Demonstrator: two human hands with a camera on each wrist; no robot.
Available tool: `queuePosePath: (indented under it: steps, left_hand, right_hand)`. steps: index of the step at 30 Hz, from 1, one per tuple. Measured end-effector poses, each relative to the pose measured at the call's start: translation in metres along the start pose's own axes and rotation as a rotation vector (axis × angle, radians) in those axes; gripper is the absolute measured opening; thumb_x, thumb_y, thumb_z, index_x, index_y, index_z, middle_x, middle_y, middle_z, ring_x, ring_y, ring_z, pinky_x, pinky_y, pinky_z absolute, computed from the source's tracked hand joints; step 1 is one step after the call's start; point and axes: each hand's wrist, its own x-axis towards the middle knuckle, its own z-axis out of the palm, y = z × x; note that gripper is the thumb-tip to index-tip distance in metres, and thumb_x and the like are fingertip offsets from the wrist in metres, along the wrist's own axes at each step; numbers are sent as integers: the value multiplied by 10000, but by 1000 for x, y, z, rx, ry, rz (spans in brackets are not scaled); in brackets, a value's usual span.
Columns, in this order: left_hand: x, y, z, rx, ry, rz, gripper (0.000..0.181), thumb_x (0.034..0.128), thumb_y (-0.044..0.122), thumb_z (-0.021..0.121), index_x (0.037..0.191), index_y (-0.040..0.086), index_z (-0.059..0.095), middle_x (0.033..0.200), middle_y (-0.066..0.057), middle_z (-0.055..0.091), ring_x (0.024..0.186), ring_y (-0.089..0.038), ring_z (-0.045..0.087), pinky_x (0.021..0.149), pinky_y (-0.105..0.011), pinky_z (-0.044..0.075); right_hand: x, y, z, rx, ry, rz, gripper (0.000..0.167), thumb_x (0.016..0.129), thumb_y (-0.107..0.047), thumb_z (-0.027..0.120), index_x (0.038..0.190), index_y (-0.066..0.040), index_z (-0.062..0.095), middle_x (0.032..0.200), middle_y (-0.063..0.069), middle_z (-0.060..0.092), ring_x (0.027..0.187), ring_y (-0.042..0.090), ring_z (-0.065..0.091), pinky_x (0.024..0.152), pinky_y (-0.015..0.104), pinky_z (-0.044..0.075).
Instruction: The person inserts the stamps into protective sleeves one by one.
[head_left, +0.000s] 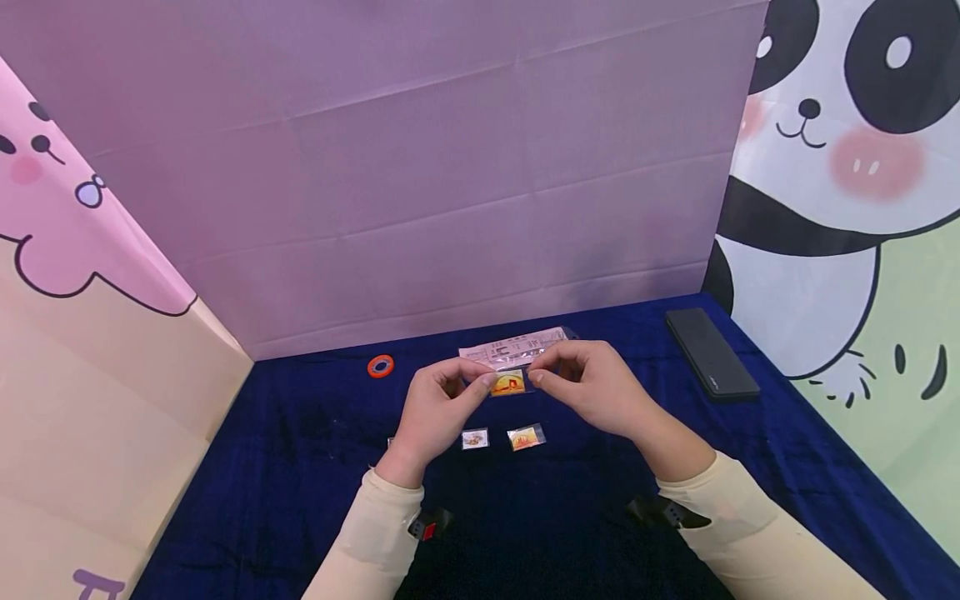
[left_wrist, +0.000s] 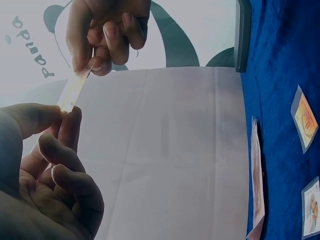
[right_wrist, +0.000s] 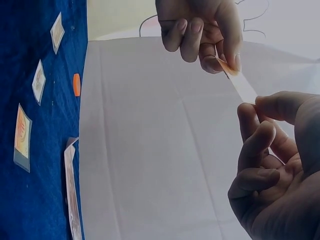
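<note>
Both hands hold a small yellow-orange stamp in a clear sleeve (head_left: 507, 382), raised above the table. My left hand (head_left: 441, 407) pinches its left edge between thumb and forefinger. At the opposite edge, the thumb and forefinger of my right hand (head_left: 600, 390) pinch the clear end of the sleeve. Seen from the right wrist, the sleeve (right_wrist: 243, 87) spans the space between the two hands, nearly edge-on. Below it on the cloth lie a whitish stamp (head_left: 475, 439) and an orange stamp (head_left: 526, 437), each in a clear sleeve. A third sleeved stamp (right_wrist: 57, 33) is mostly hidden behind my left wrist in the head view.
Dark blue cloth (head_left: 300, 467) covers the table. Behind the hands lies a pinkish printed paper strip in a clear sleeve (head_left: 517, 346). An orange ring-shaped roll (head_left: 380, 366) sits at the back left, a black flat case (head_left: 711, 353) at the right. A pale curtain (head_left: 450, 167) hangs behind.
</note>
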Motion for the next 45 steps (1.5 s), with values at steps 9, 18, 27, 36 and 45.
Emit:
queuePosePath:
  steps: [9, 18, 27, 36, 45]
  left_hand:
    - [0, -1, 7, -8, -22, -4, 95, 983, 196, 766, 1048, 139, 806, 858, -10, 674, 575, -201, 457, 518, -253, 369]
    - [3, -10, 14, 0, -20, -13, 81, 982, 201, 767, 1043, 153, 788, 847, 13, 672, 537, -135, 430, 494, -255, 362]
    - [6, -20, 30, 61, -77, -91, 109, 1011, 296, 730, 1009, 202, 785, 851, 17, 644, 572, -154, 481, 509, -263, 391]
    - [11, -32, 50, 148, -137, -100, 95, 1014, 296, 726, 1035, 236, 796, 896, 108, 701, 587, -151, 483, 528, -270, 389]
    - [14, -43, 67, 154, -171, -165, 43, 1004, 293, 740, 1003, 270, 776, 876, 121, 710, 578, -152, 508, 508, -279, 422]
  right_hand:
    - [1, 3, -5, -25, -7, 18, 83, 1018, -241, 720, 1009, -178, 774, 794, 18, 585, 646, 232, 498, 566, 304, 411]
    - [6, 11, -12, -28, 17, 13, 104, 1014, -224, 724, 1054, -138, 768, 845, 10, 640, 669, 232, 519, 575, 307, 417]
    - [10, 24, -19, -61, 49, 45, 99, 1019, -200, 714, 1065, -131, 769, 890, 15, 685, 710, 238, 542, 612, 318, 446]
    - [16, 45, -20, -51, 66, 92, 107, 1021, -211, 713, 1059, -130, 772, 934, 28, 721, 787, 241, 599, 702, 352, 498]
    - [19, 61, -23, -61, 87, 125, 117, 1022, -214, 713, 1058, -121, 774, 958, 40, 736, 833, 232, 640, 743, 373, 522]
